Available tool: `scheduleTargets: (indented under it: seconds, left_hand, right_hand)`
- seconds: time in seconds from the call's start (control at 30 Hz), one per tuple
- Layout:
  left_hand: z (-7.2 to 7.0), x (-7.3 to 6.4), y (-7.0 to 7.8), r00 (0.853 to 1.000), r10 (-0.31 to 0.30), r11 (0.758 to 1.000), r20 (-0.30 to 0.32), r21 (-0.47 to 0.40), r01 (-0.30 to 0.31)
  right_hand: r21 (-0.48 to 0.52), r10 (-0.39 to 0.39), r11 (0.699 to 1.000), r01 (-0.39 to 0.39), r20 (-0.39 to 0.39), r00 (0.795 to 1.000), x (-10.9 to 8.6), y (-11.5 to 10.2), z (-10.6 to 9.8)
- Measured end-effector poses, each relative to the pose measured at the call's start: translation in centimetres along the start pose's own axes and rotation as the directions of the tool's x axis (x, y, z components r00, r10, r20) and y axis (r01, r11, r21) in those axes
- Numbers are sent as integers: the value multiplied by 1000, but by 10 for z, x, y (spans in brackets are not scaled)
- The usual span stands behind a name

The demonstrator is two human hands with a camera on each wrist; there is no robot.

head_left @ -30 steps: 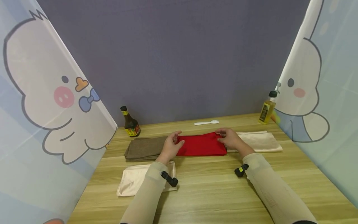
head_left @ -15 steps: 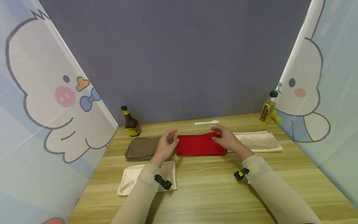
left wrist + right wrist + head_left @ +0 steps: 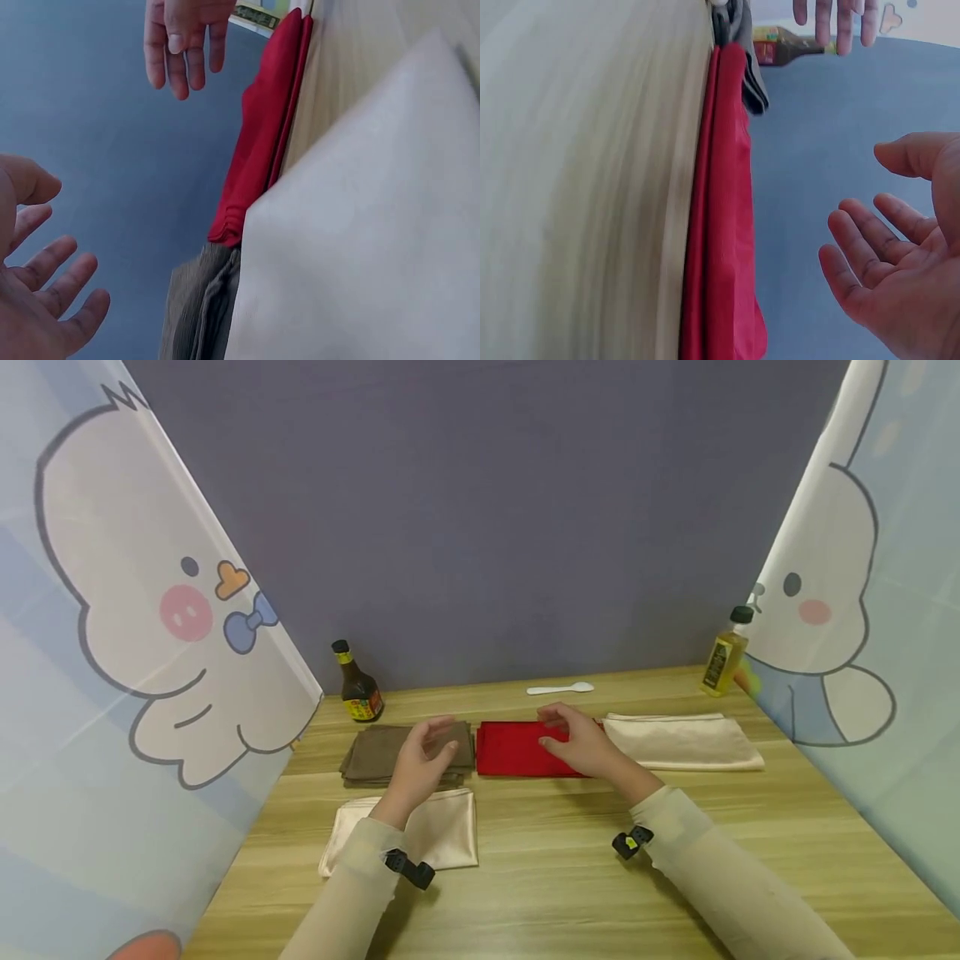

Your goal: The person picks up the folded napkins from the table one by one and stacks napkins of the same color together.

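Note:
A folded red cloth (image 3: 510, 752) lies flat between a folded brown cloth (image 3: 375, 750) and a folded cream cloth (image 3: 682, 742). Another cream cloth (image 3: 450, 831), shiny and folded, is nearer the front left. My left hand (image 3: 417, 768) hovers over the brown cloth, its fingers relaxed and holding nothing. Above the red cloth, partly hiding its right side, is my right hand (image 3: 583, 745); it too holds nothing. Both wrist views show loosely spread fingers apart from the cloth: the left hand (image 3: 45, 285) and the right hand (image 3: 900, 255).
A dark sauce bottle (image 3: 362, 687) stands at the back left of the wooden table (image 3: 540, 877). A bottle of yellow oil (image 3: 724, 656) stands at the back right. Between them lies a white plastic spoon (image 3: 558, 688), close to the grey back wall (image 3: 480, 527).
My left hand has moved left, off the red cloth's edge and over the brown one. My right hand has come away from the red cloth's right corner and shifted left. The cloths stay put.

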State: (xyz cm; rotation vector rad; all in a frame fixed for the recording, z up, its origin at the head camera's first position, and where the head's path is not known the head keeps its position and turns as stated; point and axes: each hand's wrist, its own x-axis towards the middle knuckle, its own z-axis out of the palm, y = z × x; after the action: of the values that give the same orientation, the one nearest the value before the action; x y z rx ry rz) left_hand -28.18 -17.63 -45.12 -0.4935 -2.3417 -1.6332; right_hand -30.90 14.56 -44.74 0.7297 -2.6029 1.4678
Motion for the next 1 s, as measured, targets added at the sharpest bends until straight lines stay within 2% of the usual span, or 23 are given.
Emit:
scheduleTargets:
  seconds: [0.23,0.33,0.47,0.67,0.87,1.0]
  left_hand:
    - [-21,-15,-7,1000,4,1000,0,25,-4]
    - [-34,-24,-9,1000,-8,998,16,62,7]
    - [-54,-35,-13,999,3,996,48,93,-8]
    - [-84,-46,-21,999,16,994,51,108,-21]
    - [-109,-56,-27,999,-26,996,30,81,23]
    - [-124,-62,-36,999,-45,999,4,30,45]
  right_hand:
    - [-11,-27,1000,28,54,998,0,-4,19]
    - [-3,-30,1000,31,65,997,1,-6,26]
    - [-1,-28,1000,29,80,996,1,-10,35]
    - [-10,-25,1000,26,119,993,2,-20,48]
    - [-6,-28,1000,29,140,990,4,-32,58]
    - [-4,-46,999,48,159,986,7,-35,66]
